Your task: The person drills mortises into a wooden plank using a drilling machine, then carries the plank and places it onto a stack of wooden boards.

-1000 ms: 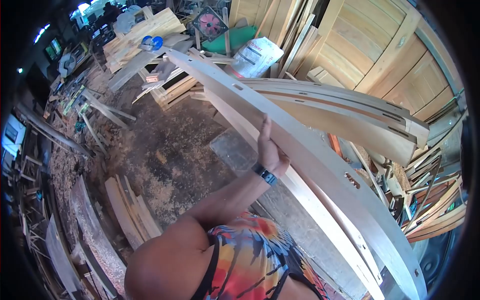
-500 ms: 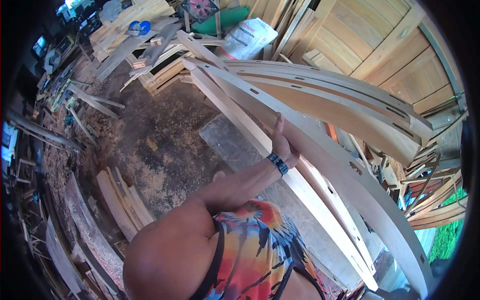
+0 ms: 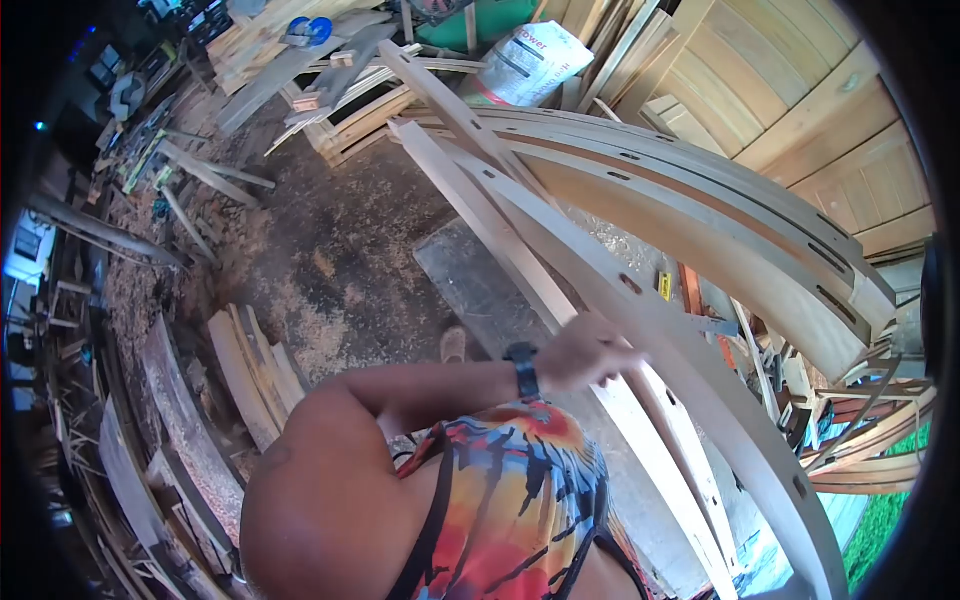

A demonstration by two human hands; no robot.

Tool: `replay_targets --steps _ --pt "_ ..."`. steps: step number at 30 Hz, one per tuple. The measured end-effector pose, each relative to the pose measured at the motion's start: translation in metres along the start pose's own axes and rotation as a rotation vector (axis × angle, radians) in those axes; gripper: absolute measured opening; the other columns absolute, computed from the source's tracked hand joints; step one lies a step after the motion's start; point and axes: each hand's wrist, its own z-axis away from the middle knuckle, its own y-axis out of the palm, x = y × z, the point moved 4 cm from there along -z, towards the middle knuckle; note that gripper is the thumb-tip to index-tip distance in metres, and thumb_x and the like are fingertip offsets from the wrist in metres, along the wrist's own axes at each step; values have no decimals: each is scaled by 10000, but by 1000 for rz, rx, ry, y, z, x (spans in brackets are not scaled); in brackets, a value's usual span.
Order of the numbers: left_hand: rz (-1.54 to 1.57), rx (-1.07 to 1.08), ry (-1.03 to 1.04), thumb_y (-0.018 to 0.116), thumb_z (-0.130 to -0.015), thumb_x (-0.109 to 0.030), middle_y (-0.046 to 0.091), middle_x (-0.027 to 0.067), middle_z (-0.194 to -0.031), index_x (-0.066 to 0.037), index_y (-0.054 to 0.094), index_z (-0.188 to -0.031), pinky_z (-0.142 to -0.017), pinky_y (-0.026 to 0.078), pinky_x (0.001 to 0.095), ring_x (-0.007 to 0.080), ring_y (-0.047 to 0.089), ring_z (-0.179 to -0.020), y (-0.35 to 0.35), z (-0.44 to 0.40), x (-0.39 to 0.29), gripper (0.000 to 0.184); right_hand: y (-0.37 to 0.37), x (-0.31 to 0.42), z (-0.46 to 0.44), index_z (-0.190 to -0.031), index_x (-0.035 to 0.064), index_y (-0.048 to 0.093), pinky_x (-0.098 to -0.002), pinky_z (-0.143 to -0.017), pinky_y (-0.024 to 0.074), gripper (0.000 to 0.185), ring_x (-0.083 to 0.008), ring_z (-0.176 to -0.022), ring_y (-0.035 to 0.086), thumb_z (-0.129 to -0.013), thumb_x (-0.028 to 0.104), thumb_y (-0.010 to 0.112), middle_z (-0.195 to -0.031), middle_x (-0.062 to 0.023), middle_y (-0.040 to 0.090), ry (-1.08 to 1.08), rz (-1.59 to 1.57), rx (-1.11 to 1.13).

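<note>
My left hand (image 3: pixel 592 355), with a dark watch on its wrist, is beside a long curved wooden piece (image 3: pixel 690 350) that has slots along its edge. The hand is blurred, and its fingers look partly bent. Whether they touch the wood I cannot tell. Just below the hand, two paler long strips of wood (image 3: pixel 655 450) run nearly side by side toward the lower right. To the right lies a stack of wide curved slotted boards (image 3: pixel 690 215). My right hand is out of view.
A grey slab (image 3: pixel 470 280) lies under the long pieces. Sawdust covers the floor (image 3: pixel 310 270). Curved boards (image 3: pixel 250 370) stand at the left. A printed white sack (image 3: pixel 530 65) and stacked planks are at the back, and panelled wooden doors (image 3: pixel 800 90) at the right.
My left hand has come down off the face of the long curved piece, where it was spread with the thumb up. Its fingers are now more bent. The view has shifted slightly.
</note>
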Motion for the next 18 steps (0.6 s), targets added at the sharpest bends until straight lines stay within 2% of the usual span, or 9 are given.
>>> replay_targets --steps 2,4,7,10,11,14,15,16,18 --pt "-361 -9 420 842 -917 -421 703 140 -1013 -36 663 -1198 -809 565 406 268 705 -920 22 -14 -21 510 11 -2 -13 -1488 80 577 -616 -1227 399 702 -408 -1411 559 -1011 590 652 -1531 -197 583 -5 -45 2" --pt "-579 -212 1007 905 -838 -422 669 180 -1139 -34 655 -1198 -930 533 468 334 659 -1079 47 -21 -44 586 21 -9 -23 -1488 81 577 -617 -1230 395 703 -409 -1413 556 -1010 591 654 -1533 -197 581 27 -94 2" --pt "-709 -259 1177 926 -778 -511 627 196 -1215 -40 651 -1199 -1032 469 527 385 585 -1212 69 -42 -71 689 25 -37 -22 -1488 84 576 -618 -1235 390 703 -410 -1417 553 -1009 593 658 -1537 -197 578 114 -158 -25" --pt "-808 -198 941 887 -776 -606 638 186 -1192 -50 659 -1214 -1029 471 544 405 593 -1188 67 -64 -67 744 52 -54 32 -1580 109 478 -579 -1262 373 772 -386 -1477 497 -1035 642 605 -1604 -186 503 192 -97 97" --pt "-926 -280 912 830 -787 -688 646 193 -1192 -61 667 -1181 -1021 477 532 394 612 -1153 57 -65 -69 759 72 -52 62 -1603 115 440 -576 -1269 361 768 -376 -1487 481 -1058 641 564 -1618 -185 480 217 -83 149" --pt "-874 -483 959 814 -763 -744 670 167 -1114 -75 669 -1109 -990 488 516 378 633 -1089 6 -80 -53 768 79 -92 88 -1630 104 383 -560 -1292 324 742 -345 -1510 430 -1109 626 468 -1621 -192 444 308 -44 307" --pt "-914 -410 865 811 -754 -759 678 155 -1076 -75 669 -1091 -985 490 510 374 641 -1074 -13 -88 -47 776 83 -106 100 -1619 66 385 -544 -1302 309 728 -330 -1521 398 -1128 602 439 -1608 -199 436 371 -109 376" --pt "-948 -344 769 809 -745 -774 686 142 -1038 -75 669 -1072 -981 493 503 370 648 -1058 -32 -93 -40 784 94 -112 114 -1611 42 381 -534 -1294 326 732 -325 -1515 408 -1126 581 472 -1595 -197 446 368 -33 340" --pt "-984 -346 700 802 -743 -782 690 135 -1013 -74 678 -1077 -981 494 494 366 651 -1061 -66 -99 -25 793 93 -145 123 -1624 31 370 -535 -1282 346 740 -320 -1505 425 -1122 558 505 -1609 -189 441 417 -125 517"
